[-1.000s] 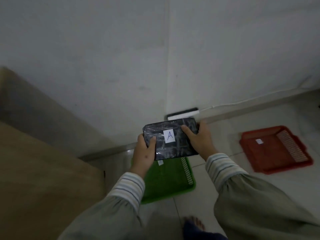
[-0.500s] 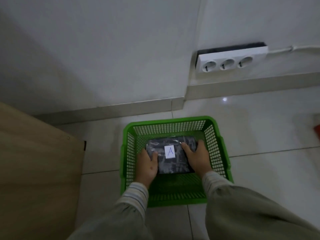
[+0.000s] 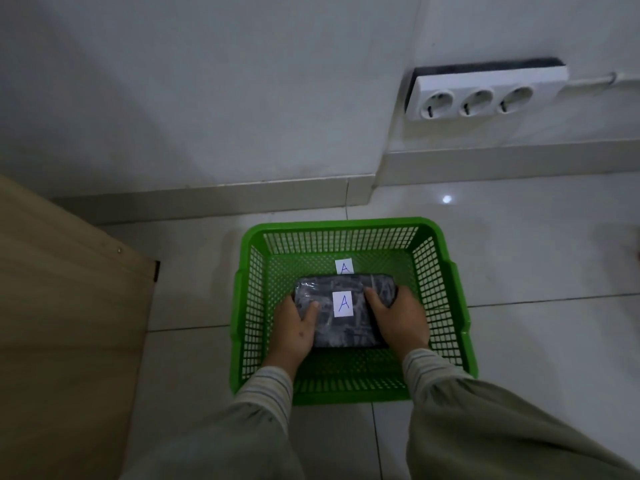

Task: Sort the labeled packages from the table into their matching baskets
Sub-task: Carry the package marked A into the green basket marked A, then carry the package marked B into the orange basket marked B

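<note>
Package (image 3: 341, 315) now lowered deep into basket (image 3: 349, 224), label A at 12 o'clock. Gripped at both ends by left hand (image 3: 297, 332) and right hand (image 3: 398, 322). Release next, probably.

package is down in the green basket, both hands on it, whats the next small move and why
Probably let go with both hands and lift them out. The package marked A lies low inside the green basket, whose own label also reads A.
</note>
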